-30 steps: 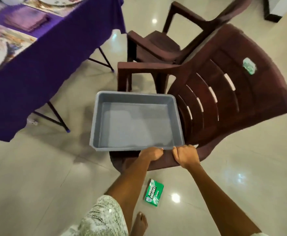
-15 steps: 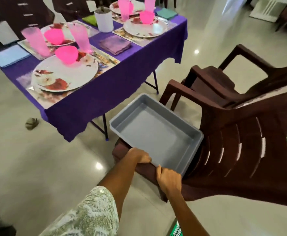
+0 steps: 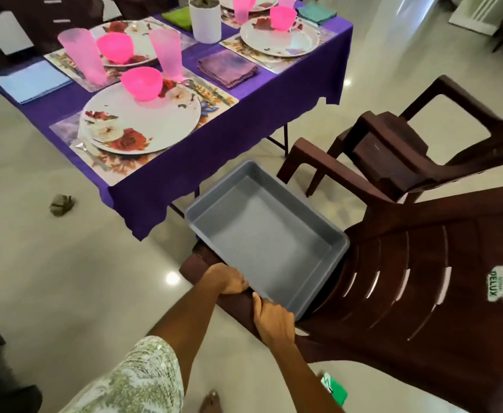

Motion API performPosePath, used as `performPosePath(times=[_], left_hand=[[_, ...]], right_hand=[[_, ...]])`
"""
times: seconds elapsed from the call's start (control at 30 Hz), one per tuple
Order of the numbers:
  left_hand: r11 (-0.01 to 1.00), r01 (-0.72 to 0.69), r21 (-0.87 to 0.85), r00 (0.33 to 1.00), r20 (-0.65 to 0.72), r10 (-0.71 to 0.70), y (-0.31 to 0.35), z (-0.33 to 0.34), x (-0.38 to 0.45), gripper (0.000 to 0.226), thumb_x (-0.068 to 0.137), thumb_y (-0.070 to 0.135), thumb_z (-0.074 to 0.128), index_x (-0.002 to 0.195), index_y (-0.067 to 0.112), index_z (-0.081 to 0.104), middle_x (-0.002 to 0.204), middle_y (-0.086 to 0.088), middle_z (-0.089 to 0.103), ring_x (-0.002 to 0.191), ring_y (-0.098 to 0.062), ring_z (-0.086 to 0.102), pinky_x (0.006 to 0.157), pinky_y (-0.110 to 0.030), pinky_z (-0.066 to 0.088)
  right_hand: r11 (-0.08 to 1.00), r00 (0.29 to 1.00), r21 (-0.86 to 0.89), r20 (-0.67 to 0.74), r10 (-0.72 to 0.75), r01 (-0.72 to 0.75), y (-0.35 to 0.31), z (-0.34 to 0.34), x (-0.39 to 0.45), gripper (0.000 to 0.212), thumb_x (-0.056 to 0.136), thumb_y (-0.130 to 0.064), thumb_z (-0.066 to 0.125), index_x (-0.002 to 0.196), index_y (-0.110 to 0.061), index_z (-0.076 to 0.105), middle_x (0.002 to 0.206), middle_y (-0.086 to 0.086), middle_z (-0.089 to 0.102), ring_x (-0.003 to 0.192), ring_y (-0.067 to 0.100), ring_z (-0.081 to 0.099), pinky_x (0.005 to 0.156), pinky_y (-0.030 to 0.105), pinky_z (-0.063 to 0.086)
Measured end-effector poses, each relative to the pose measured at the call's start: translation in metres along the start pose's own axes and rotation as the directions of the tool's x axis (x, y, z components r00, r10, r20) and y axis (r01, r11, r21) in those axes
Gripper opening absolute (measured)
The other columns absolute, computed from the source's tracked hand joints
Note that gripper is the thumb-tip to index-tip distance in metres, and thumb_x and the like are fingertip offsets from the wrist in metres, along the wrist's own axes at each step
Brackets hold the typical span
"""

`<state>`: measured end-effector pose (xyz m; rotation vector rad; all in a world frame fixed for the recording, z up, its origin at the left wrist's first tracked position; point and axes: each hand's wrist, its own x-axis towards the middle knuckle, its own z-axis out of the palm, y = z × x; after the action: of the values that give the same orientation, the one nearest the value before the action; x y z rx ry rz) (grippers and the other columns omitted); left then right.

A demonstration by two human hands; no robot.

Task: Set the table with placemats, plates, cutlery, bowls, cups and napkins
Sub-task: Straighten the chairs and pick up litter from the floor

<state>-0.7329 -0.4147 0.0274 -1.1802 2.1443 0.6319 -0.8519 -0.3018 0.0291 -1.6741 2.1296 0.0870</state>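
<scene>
Just beyond the curled fingers of both hands sits the grey tray, on the seat of a brown chair. Left hand and right hand grip its near rim; fingertips are hidden underneath. Further off, the purple-clothed table carries plates, pink bowls and cups, its far end cut off.

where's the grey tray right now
In the head view, the empty grey tray sits low centre on the brown chair's seat, just right of the purple table, both hands gripping beside its near rim.
</scene>
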Motion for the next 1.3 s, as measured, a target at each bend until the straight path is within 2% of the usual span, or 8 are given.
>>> performPosePath(times=[0.3,0.47,0.63,0.87,1.0,1.13,1.2,1.3], left_hand=[[0.962,0.181,-0.205,0.684,-0.677,-0.273,0.004,0.042,-0.039,0.048,0.091,0.032,0.050,0.134,0.010,0.049,0.144,-0.016,0.042,0.137,-0.032,0.034,0.113,-0.047,0.021],[0.693,0.213,-0.689,0.636,-0.441,-0.633,0.052,0.072,-0.071,0.076,0.092,0.034,0.056,0.146,-0.003,0.018,0.154,-0.025,0.014,0.144,-0.038,0.010,0.117,-0.043,0.012],[0.573,0.086,-0.815,0.689,-0.367,-0.625,0.108,0.055,-0.084,0.077,0.093,0.025,0.056,0.147,-0.004,0.009,0.156,-0.022,0.005,0.145,-0.035,0.005,0.117,-0.041,0.016],[0.390,-0.232,-0.891,0.590,-0.448,-0.672,0.220,0.009,-0.082,0.052,0.091,0.008,0.056,0.138,-0.002,0.036,0.138,-0.022,0.040,0.130,-0.037,0.038,0.105,-0.040,0.033],[0.179,-0.489,-0.854,0.684,-0.502,-0.529,0.316,-0.030,-0.090,0.031,0.097,0.007,0.047,0.128,0.003,0.049,0.124,-0.015,0.055,0.116,-0.029,0.053,0.090,-0.017,0.042],[-0.013,-0.642,-0.766,0.662,-0.546,-0.514,0.367,-0.071,-0.116,0.026,0.102,0.019,0.037,0.108,0.014,0.061,0.105,-0.008,0.067,0.086,-0.018,0.065,0.072,-0.015,0.050],[0.091,-0.676,-0.731,0.646,-0.648,-0.404,0.378,-0.078,-0.130,0.027,0.096,0.034,0.044,0.109,0.021,0.063,0.106,0.002,0.068,0.088,-0.008,0.066,0.079,-0.018,0.050],[0.732,-0.365,-0.575,0.671,-0.708,-0.222,0.405,-0.074,-0.130,0.061,0.080,0.059,0.054,0.133,0.029,0.051,0.132,0.013,0.055,0.113,-0.002,0.056,0.093,-0.021,0.046]], right_hand=[[0.988,0.995,-0.150,0.102,-0.020,0.036,0.070,-0.025,-0.021,0.063,0.100,-0.050,0.022,0.104,-0.007,0.069,0.108,0.016,0.068,0.104,0.034,0.062,0.087,0.039,0.046],[0.927,0.991,-0.353,0.092,-0.100,0.126,0.086,-0.067,-0.055,0.034,0.057,-0.049,0.079,0.064,-0.017,0.070,0.064,0.004,0.064,0.059,0.025,0.064,0.064,0.039,0.054],[0.936,0.865,-0.311,-0.411,-0.288,0.164,0.107,-0.200,-0.091,0.016,0.082,-0.033,0.060,0.086,-0.021,0.069,0.082,0.003,0.066,0.077,0.026,0.063,0.076,0.038,0.049],[0.975,0.728,0.212,-0.658,0.193,-0.066,0.249,-0.286,-0.087,0.026,0.088,-0.014,0.058,0.113,-0.012,0.061,0.118,0.013,0.057,0.113,0.031,0.048,0.092,0.044,0.042],[0.527,0.792,0.849,-0.299,0.531,-0.032,0.293,-0.277,-0.062,0.065,0.084,-0.021,0.067,0.139,-0.007,0.036,0.138,0.014,0.039,0.124,0.028,0.044,0.101,0.036,0.040],[0.023,0.957,0.992,0.113,0.268,-0.124,0.307,-0.287,-0.047,0.049,0.085,-0.019,0.067,0.128,-0.007,0.048,0.116,0.010,0.059,0.096,0.021,0.061,0.082,0.034,0.053],[-0.003,0.971,0.988,0.152,0.186,-0.154,0.307,-0.292,-0.036,0.035,0.083,-0.014,0.069,0.115,-0.009,0.057,0.104,0.010,0.065,0.087,0.022,0.063,0.078,0.037,0.054],[-0.093,0.952,0.983,0.177,0.250,-0.158,0.297,-0.290,-0.020,0.027,0.078,0.003,0.066,0.101,-0.010,0.058,0.093,0.012,0.063,0.070,0.020,0.060,0.064,0.035,0.054]])
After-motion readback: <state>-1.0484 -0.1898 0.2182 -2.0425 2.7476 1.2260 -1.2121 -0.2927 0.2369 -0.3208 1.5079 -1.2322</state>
